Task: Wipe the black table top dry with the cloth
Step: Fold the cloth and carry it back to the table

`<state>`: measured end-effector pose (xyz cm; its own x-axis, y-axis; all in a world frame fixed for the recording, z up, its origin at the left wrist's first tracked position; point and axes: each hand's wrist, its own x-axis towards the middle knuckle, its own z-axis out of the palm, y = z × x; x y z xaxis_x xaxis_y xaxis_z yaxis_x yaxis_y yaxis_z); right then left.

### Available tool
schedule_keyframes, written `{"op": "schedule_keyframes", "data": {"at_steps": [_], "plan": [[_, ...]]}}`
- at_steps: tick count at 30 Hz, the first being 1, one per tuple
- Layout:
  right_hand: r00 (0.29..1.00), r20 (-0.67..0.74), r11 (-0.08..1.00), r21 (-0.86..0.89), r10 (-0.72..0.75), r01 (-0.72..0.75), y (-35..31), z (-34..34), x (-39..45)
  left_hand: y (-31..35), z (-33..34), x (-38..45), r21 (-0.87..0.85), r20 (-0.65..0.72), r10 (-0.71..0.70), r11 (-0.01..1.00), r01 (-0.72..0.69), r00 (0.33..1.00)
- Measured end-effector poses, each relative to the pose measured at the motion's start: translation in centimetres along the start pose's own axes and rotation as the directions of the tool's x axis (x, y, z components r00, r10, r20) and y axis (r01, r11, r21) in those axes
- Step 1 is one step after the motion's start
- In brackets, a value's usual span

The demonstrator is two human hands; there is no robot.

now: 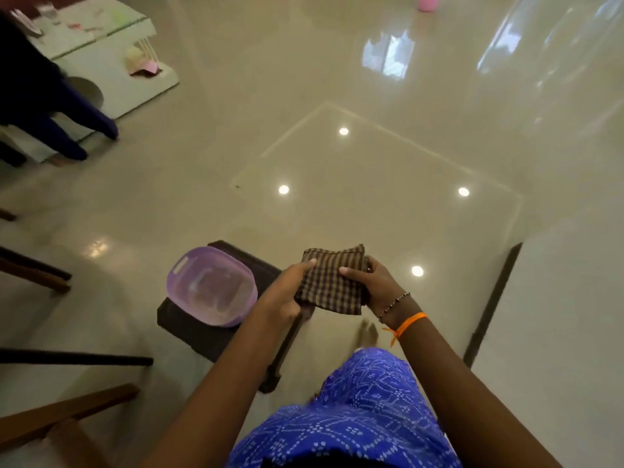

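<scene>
Cloth [332, 280] held folded by both hands beside purple basin [211, 291] on table [202, 332]

No readable text, labels, brands, numbers or signs are found anywhere in the head view. Only a woven check pattern is shown on the cloth [332, 282], and only a white dotted print on the blue garment [358, 410]. No lettering is made out on the purple basin [211, 288]. The items on the far white table [101, 38] are too blurred for anything to be read.
</scene>
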<state>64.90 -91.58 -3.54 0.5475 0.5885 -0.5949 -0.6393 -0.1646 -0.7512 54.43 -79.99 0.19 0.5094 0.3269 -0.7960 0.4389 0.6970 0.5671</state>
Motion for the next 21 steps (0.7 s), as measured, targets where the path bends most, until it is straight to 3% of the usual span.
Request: {"op": "schedule_keyframes", "data": {"at_steps": [3, 6, 13, 17, 21], "plan": [[0.989, 0.134, 0.998, 0.005, 0.055, -0.056, -3.5, 0.2, 6.7, 4.3, 0.3, 4.5, -0.025, -0.056, 0.014, 1.0, -0.016, 0.998], [0.951, 0.263, 0.984, -0.115, 0.16, -0.134, -8.1, 1.0, 12.4, 9.2, 1.2, 8.2, -0.054, -0.13, 0.029, 0.998, -0.037, 0.991], [0.854, 0.422, 0.943, -0.261, 0.304, -0.206, -17.5, 4.4, 24.5, 19.1, 2.5, 14.6, -0.173, -0.287, 0.125, 0.968, -0.18, 0.95], [0.778, 0.457, 0.891, -0.35, 0.432, -0.289, -19.3, 8.6, 30.0, 22.3, 0.7, 16.8, -0.301, -0.412, 0.121, 0.917, -0.261, 0.903], [0.725, 0.487, 0.85, -0.457, 0.487, -0.264, -19.4, 14.7, 35.1, 24.7, -3.4, 19.3, -0.425, -0.521, 0.087, 0.836, -0.347, 0.849]]}}
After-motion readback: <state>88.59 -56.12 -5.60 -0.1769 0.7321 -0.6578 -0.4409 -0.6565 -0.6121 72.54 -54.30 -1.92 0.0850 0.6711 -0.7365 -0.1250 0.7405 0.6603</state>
